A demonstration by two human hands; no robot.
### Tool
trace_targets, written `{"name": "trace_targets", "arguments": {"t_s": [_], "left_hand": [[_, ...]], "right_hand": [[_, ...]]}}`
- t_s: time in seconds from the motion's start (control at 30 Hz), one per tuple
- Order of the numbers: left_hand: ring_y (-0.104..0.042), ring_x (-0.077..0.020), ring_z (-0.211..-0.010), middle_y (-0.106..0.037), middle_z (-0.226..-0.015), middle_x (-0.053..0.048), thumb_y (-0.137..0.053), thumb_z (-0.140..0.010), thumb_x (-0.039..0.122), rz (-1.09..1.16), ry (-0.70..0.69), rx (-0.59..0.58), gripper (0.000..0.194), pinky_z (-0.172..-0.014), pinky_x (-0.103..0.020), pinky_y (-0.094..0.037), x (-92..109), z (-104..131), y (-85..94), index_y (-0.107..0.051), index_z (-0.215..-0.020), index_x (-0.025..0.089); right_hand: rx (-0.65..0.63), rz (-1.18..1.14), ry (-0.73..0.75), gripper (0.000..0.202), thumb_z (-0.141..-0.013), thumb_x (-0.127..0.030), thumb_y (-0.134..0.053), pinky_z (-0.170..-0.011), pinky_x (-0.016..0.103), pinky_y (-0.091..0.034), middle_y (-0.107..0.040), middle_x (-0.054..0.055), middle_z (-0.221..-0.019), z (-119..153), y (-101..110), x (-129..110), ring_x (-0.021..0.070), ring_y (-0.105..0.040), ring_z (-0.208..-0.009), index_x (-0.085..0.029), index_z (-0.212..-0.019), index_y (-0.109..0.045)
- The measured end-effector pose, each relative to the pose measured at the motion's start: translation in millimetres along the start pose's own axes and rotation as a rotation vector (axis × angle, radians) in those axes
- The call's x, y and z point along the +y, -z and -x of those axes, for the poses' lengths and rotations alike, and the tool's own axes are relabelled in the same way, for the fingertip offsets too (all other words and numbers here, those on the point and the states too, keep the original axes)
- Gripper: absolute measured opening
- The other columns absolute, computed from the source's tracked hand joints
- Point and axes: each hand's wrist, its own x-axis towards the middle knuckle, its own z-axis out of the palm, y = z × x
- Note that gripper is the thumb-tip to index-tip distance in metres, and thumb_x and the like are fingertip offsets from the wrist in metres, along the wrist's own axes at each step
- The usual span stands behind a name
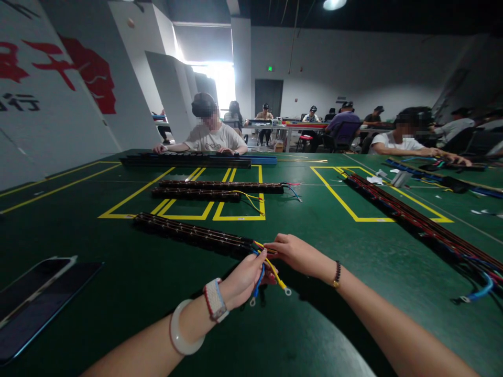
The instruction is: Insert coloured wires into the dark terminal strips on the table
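On the green table lies a long black strip (192, 233) with thin copper-coloured lines along it, slanting toward my hands. From its near right end come a yellow cable (278, 273) and a blue cable (258, 285), each tipped with a ring terminal. My left hand (245, 277) is closed around these cables just past the strip's end; its lower fingers are partly hidden. Over the same spot, my right hand (293, 252) has its fingertips pinched at the cables, touching or nearly touching the left thumb. Which cable it grips I cannot tell.
Beyond lie two shorter black strips (196, 195) inside yellow tape lines. A long strip with red wires (416, 217) runs down the right. Dark flat panels (47, 298) lie at left. Across the table sit a person (216, 137) and another person (396, 144) at work.
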Motion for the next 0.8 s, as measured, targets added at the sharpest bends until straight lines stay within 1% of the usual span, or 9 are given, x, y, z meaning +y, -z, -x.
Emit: {"name": "trace_targets", "arguments": {"t_s": [0.13, 0.2, 0.27, 0.43, 0.53, 0.6, 0.7, 0.8], "left_hand": [[-0.057, -0.01, -0.057, -0.06, -0.067, -0.001, -0.044, -0.092, 0.032, 0.015, 0.039, 0.03, 0.022, -0.059, -0.023, -0.048, 0.8, -1.2, 1.4, -0.054, -0.087, 0.014], [-0.056, -0.0098, -0.056, -0.059, -0.066, -0.001, -0.045, -0.092, 0.032, 0.026, 0.065, 0.026, 0.022, -0.058, -0.023, -0.048, 1.1, -2.4, 3.0, -0.055, -0.087, 0.013], [-0.055, -0.0091, -0.054, -0.058, -0.065, -0.001, -0.046, -0.091, 0.033, 0.025, 0.086, 0.017, 0.023, -0.056, -0.022, -0.046, 1.5, -3.4, 4.7, -0.056, -0.087, 0.012], [-0.049, -0.0069, -0.049, -0.055, -0.062, 0.0, -0.047, -0.09, 0.037, -0.001, 0.102, -0.03, 0.027, -0.052, -0.02, -0.038, 2.8, -3.8, 6.5, -0.056, -0.086, 0.012], [-0.047, -0.0065, -0.049, -0.054, -0.06, 0.001, -0.05, -0.089, 0.04, -0.011, 0.094, -0.048, 0.029, -0.051, -0.02, -0.034, 2.7, -4.4, 7.6, -0.055, -0.084, 0.011], [-0.048, -0.007, -0.05, -0.055, -0.062, 0.0, -0.05, -0.088, 0.04, 0.001, 0.088, -0.07, 0.029, -0.052, -0.02, -0.034, 2.3, -5.5, 9.0, -0.055, -0.084, 0.011], [-0.051, -0.0082, -0.052, -0.056, -0.066, -0.001, -0.049, -0.089, 0.038, 0.022, 0.088, -0.094, 0.027, -0.054, -0.022, -0.037, 1.8, -7.5, 11.1, -0.055, -0.086, 0.011], [-0.054, -0.0099, -0.055, -0.058, -0.068, -0.003, -0.046, -0.091, 0.034, 0.029, 0.07, -0.115, 0.025, -0.056, -0.023, -0.04, 1.4, -8.5, 12.3, -0.055, -0.086, 0.011]], "right_hand": [[-0.022, 0.168, 0.018, 0.032, -0.09, -0.008, -0.045, -0.076, 0.027, -0.044, -0.059, 0.007, -0.097, 0.3, -2.5, 6.0, 0.0155, -0.058, -0.085, -0.018, -0.117, -0.058], [-0.034, 0.256, 0.046, 0.035, -0.09, -0.008, -0.046, -0.079, 0.029, -0.043, -0.06, 0.007, -0.097, -0.5, -3.3, 9.7, 0.0168, -0.057, -0.088, -0.02, -0.122, -0.055], [-0.038, 0.35, 0.07, 0.035, -0.091, -0.011, -0.046, -0.079, 0.031, -0.042, -0.059, 0.007, -0.095, -3.2, -4.6, 12.9, 0.0179, -0.056, -0.087, -0.021, -0.125, -0.052], [-0.021, 0.489, 0.109, 0.024, -0.093, -0.015, -0.045, -0.08, 0.033, -0.039, -0.057, 0.007, -0.09, -18.4, -11.3, 18.0, 0.0197, -0.053, -0.082, -0.02, -0.113, -0.057], [-0.018, 0.527, 0.115, 0.023, -0.093, -0.016, -0.045, -0.081, 0.034, -0.038, -0.057, 0.007, -0.091, -24.9, -16.4, 18.9, 0.02, -0.052, -0.084, -0.021, -0.112, -0.056], [-0.019, 0.53, 0.11, 0.022, -0.092, -0.017, -0.046, -0.083, 0.034, -0.037, -0.058, 0.007, -0.092, -24.1, -18.4, 18.8, 0.0196, -0.052, -0.085, -0.021, -0.112, -0.056], [0.013, 0.49, 0.11, 0.025, -0.093, -0.017, -0.045, -0.086, 0.034, -0.037, -0.058, 0.007, -0.098, -14.3, -16.7, 18.8, 0.0195, -0.052, -0.09, -0.02, -0.116, -0.055], [0.069, 0.413, 0.134, 0.031, -0.094, -0.019, -0.041, -0.09, 0.035, -0.036, -0.059, 0.008, -0.103, 0.9, -9.7, 19.0, 0.019, -0.052, -0.093, -0.02, -0.123, -0.052]]}}
